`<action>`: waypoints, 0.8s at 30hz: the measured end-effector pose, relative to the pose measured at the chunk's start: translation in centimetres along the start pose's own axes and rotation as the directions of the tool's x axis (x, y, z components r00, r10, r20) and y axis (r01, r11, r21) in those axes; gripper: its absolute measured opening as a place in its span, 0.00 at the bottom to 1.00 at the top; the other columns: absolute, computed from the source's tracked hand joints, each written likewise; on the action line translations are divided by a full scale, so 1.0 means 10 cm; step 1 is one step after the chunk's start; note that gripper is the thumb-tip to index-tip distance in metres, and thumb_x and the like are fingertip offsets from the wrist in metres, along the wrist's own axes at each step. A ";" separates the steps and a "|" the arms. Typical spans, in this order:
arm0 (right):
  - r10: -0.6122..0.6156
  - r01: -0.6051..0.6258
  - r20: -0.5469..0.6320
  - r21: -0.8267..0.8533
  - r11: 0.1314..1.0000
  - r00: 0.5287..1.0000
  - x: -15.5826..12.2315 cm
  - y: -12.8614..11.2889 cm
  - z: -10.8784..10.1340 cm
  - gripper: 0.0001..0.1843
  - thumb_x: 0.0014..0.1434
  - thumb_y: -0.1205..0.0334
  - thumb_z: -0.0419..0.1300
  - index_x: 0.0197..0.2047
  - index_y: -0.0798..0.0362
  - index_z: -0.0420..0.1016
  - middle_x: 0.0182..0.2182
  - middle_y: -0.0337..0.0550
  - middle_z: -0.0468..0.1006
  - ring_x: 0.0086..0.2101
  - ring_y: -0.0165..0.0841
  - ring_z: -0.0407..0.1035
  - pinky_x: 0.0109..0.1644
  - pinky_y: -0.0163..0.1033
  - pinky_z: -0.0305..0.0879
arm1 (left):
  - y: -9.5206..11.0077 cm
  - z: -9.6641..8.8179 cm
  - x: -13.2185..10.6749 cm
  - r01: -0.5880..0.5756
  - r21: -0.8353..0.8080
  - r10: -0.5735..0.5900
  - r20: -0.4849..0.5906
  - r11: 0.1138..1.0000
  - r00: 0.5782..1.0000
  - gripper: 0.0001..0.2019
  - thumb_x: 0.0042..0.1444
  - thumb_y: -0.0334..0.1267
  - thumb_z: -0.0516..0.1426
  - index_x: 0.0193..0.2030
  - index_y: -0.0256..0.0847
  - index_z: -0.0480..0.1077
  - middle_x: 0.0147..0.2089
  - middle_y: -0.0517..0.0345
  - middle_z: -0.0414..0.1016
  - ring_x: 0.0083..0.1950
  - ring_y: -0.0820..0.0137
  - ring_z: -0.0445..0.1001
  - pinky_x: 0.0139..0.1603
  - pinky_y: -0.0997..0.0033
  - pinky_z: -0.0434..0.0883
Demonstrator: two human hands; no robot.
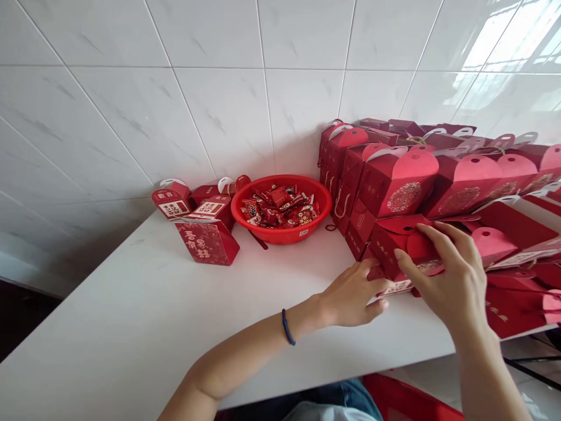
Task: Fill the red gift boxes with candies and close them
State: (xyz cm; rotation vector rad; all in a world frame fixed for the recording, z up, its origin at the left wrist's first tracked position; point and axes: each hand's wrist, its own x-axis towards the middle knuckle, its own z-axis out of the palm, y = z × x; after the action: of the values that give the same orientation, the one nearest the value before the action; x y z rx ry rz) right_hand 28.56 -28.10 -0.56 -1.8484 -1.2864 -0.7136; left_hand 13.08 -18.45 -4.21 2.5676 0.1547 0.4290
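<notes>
My left hand (353, 295) rests on the white table, fingers curled around the lower corner of a red gift box (397, 248) at the foot of a large pile of red boxes (438, 187). A blue band circles that wrist. My right hand (447, 275) lies over the same box from the right, fingers pressed on its rounded pink top flap. The box's front side is partly hidden behind both hands.
A red bowl (280, 234) full of wrapped sweets sits near the tiled wall. Left of it stand a few small red boxes (205, 237), some open. The white table (131, 327) edge runs close to my body; a red crate (407, 400) shows below it.
</notes>
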 end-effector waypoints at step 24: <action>-0.142 0.142 0.021 -0.011 0.990 0.990 -0.10 -0.01 0.12 0.32 0.64 0.47 0.58 0.67 0.50 0.64 0.66 0.58 0.62 0.64 0.58 0.58 0.65 0.69 0.55 | -0.12 0.09 0.04 0.046 -0.149 -0.048 -0.008 0.988 0.999 0.09 0.60 0.35 0.56 0.47 0.40 0.71 0.57 0.45 0.72 0.64 0.56 0.64 0.63 0.56 0.67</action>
State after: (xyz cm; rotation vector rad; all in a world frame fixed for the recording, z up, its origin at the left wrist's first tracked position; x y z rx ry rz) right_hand 28.15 -27.58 -2.02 -1.7905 -1.4409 -0.7813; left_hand 13.67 -17.77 -5.46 2.4107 0.1803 0.4211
